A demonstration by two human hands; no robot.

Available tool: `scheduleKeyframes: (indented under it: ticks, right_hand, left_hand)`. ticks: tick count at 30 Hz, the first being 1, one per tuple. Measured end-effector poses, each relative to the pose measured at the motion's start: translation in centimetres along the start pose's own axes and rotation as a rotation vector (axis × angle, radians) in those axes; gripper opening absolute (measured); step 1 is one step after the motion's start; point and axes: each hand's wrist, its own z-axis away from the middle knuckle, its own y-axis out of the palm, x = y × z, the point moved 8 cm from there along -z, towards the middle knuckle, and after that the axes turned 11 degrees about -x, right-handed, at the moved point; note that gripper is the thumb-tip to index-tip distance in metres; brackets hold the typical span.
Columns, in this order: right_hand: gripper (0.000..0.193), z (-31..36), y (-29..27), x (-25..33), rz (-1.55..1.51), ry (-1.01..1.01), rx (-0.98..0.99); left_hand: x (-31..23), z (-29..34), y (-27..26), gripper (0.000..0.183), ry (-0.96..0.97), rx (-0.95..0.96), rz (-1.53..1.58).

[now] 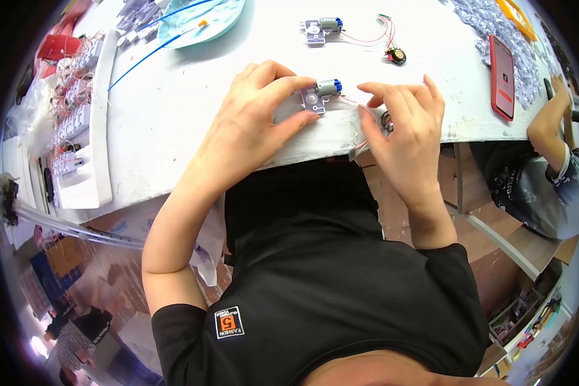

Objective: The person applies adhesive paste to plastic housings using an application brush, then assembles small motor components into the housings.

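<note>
My left hand (252, 119) grips a small motor assembly (313, 100) between thumb and forefinger, near the front edge of the white table. The assembly has a grey plastic housing with a round white gear and a silver motor (329, 87) with a blue end. Thin red and white wires (347, 99) run from it toward my right hand (406, 119). There, thumb and forefinger are closed on the wires, while the other fingers are raised. A small round dark part (387, 121) shows partly behind the right thumb. Farther back lies a similar motor assembly (315, 31), wired to a round black part (396, 56).
A white tray (103, 122) of wired assemblies stands at left. Behind it are a pale green plate (202, 29) and a blue cable (145, 59). A red-edged phone (502, 78) lies at right beside a heap of small grey parts (527, 71). Another person's arm (549, 122) is at far right.
</note>
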Motion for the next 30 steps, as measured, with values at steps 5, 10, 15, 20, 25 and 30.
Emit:
scheduleKeyframes:
  ticks: [5, 10, 15, 20, 25, 30]
  right_hand:
    - [0.029, -1.6, 0.5, -1.5, 0.087, -0.211, -0.084]
    - [0.032, -3.8, 1.5, -1.6, 0.064, -0.565, -0.062]
    - [0.043, -4.9, 0.7, -0.8, 0.004, -0.651, 0.014]
    - [0.030, -1.7, -1.7, 0.7, -0.259, -0.554, 0.198]
    - [0.028, 0.4, -0.9, 0.3, -0.258, -0.527, 0.254]
    - [0.029, -0.5, -1.0, -2.4, 0.005, -0.582, 0.154]
  left_hand:
    - [-0.2, -0.6, 0.2, 0.041, 0.011, 0.004, -0.006]
    - [0.0, -1.1, 0.7, 0.039, 0.004, 0.010, -0.011]
    - [0.4, -0.9, 0.6, 0.038, -0.026, 0.005, 0.009]
    - [0.8, -0.9, -0.1, 0.037, -0.054, 0.006, 0.023]
    - [1.5, -0.8, -0.7, 0.036, -0.087, 0.020, 0.011]
    - [1.5, -0.7, -0.6, 0.036, -0.097, 0.022, 0.022]
